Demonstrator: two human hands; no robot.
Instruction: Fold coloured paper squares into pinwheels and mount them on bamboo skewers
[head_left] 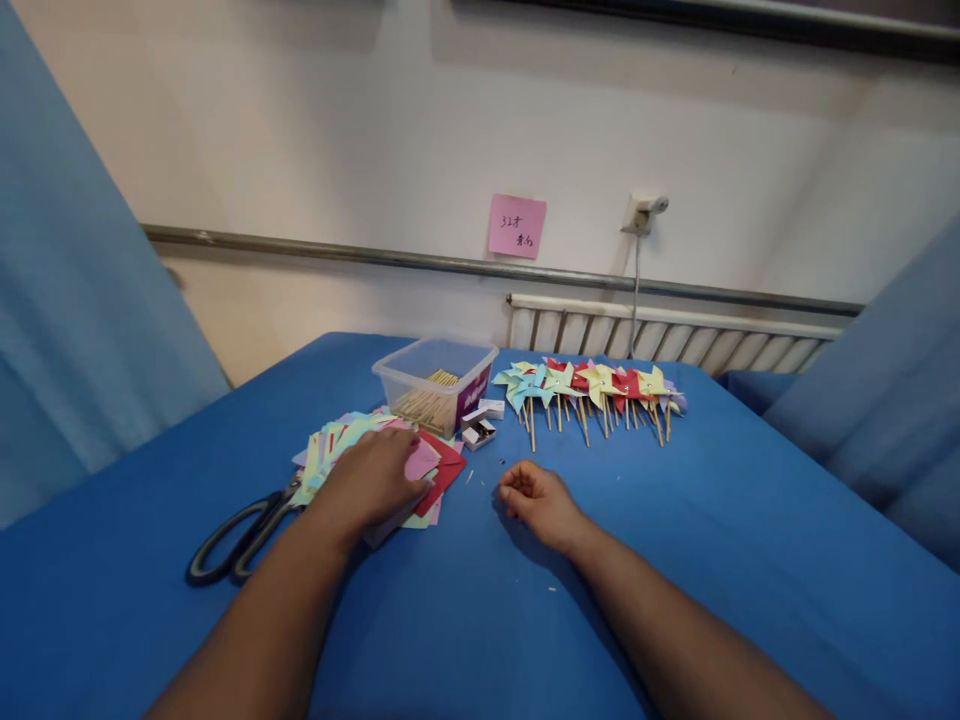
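My left hand lies over a pile of coloured paper pieces, its thumb and fingers bent around a pink paper. A red paper piece sticks out to the right of that hand. My right hand rests low over the table with its fingers curled together; whatever may be inside them is hidden. Black-handled scissors lie left of the pile, their blades under the paper. Just ahead of my hands is a small open box with small dark items in it.
A clear plastic tub of wooden sticks stands behind the paper pile. Several finished paper pinwheels lie in a row at the back right. Tiny scraps dot the blue tablecloth. Wall, radiator and blue curtains surround the table.
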